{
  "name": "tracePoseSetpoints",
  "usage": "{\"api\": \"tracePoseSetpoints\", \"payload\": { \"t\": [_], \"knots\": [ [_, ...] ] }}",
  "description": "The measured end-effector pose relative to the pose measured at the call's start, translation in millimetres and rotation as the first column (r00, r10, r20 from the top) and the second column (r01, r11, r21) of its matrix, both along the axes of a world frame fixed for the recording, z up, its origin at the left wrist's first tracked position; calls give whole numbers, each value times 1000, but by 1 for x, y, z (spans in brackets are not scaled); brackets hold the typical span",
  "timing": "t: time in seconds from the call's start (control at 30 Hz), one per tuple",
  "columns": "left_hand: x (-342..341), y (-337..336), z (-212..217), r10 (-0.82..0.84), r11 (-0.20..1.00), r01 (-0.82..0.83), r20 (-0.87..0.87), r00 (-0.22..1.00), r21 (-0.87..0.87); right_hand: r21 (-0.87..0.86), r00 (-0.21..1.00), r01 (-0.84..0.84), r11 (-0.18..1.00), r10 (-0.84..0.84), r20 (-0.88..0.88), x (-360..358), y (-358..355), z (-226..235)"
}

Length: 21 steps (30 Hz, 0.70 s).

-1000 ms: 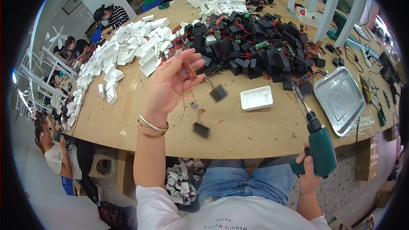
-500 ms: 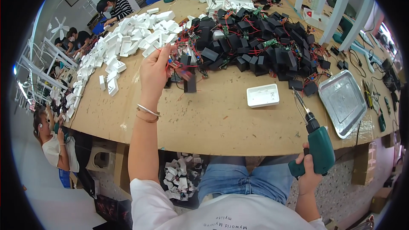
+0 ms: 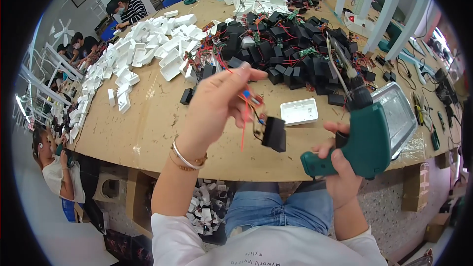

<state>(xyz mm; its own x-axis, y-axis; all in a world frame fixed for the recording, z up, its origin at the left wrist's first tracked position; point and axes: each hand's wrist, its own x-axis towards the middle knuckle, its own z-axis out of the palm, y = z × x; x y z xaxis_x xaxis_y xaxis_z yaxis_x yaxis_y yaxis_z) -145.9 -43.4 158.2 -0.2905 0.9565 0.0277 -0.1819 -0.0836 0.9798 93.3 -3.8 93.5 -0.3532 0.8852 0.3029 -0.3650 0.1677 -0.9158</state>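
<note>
The left hand (image 3: 217, 106) covers most of the small circuit board (image 3: 251, 99) in its grip, so only a red-wired edge shows. The right hand (image 3: 340, 167) wraps the green electric screwdriver (image 3: 367, 138), hiding part of its handle. Parts in the far black pile (image 3: 295, 54) are too small to tell apart, and the metal tray (image 3: 399, 113) sits partly behind the tool

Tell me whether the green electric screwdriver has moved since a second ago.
Yes. The green electric screwdriver has risen from below the table edge, now level with the metal tray.
</note>
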Motion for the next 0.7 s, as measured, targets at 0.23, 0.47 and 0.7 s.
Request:
{"api": "tracePoseSetpoints", "payload": {
  "t": [0.23, 0.47, 0.7],
  "knots": [
    [31, -5, 2, -187, 979, 193, 91, 978, -60, -43, 1000, 4, 999, -5, -27, -8, 4, 4],
    [56, -3, -4, -264, 947, 296, 223, 938, -122, -6, 979, -193, 981, 193, 69, -8, 1, 4],
    [60, -11, -13, -221, 957, 250, 187, 957, -148, -138, 993, -57, 989, 70, 92, -2, -2, 14]
  ]
}}
